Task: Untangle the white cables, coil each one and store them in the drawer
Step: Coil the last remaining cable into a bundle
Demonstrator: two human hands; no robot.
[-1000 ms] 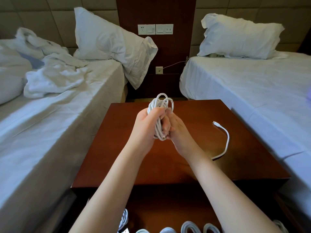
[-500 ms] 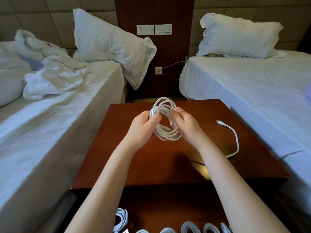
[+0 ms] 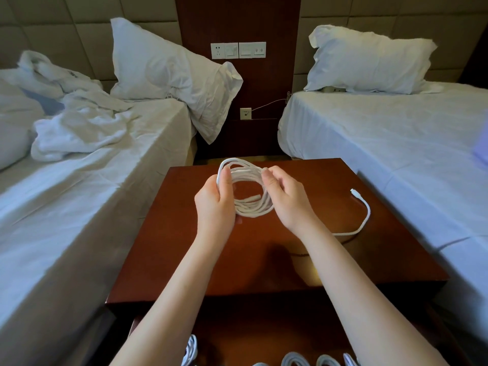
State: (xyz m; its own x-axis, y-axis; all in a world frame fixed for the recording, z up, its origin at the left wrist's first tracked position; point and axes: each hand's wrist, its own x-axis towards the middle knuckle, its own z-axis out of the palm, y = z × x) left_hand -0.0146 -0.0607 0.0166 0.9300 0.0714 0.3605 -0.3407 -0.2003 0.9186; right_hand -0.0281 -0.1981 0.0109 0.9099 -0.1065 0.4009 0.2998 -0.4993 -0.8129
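A white cable coil [image 3: 249, 207] of several loops hangs above the brown nightstand [image 3: 330, 260]. My left hand [image 3: 215, 204] grips the coil's left side with curled fingers. My right hand [image 3: 286, 199] holds its right side, thumb and fingers pinching the loops near the top. The cable's loose tail [image 3: 363, 217] lies on the nightstand to the right and ends in a small plug. Below the nightstand's front edge the open drawer [image 3: 264, 342] shows several coiled white cables [image 3: 293, 360] along the frame's bottom edge.
A bed with rumpled white linen [image 3: 74, 133] and a pillow stands to the left. A made bed [image 3: 383, 133] with a pillow stands to the right. Behind the nightstand a dark wall panel carries sockets and switches [image 3: 237, 50].
The bunched coil has been spread into a wide round ring. My hands have moved apart to its two sides. The loose tail on the nightstand has shifted a little to the right.
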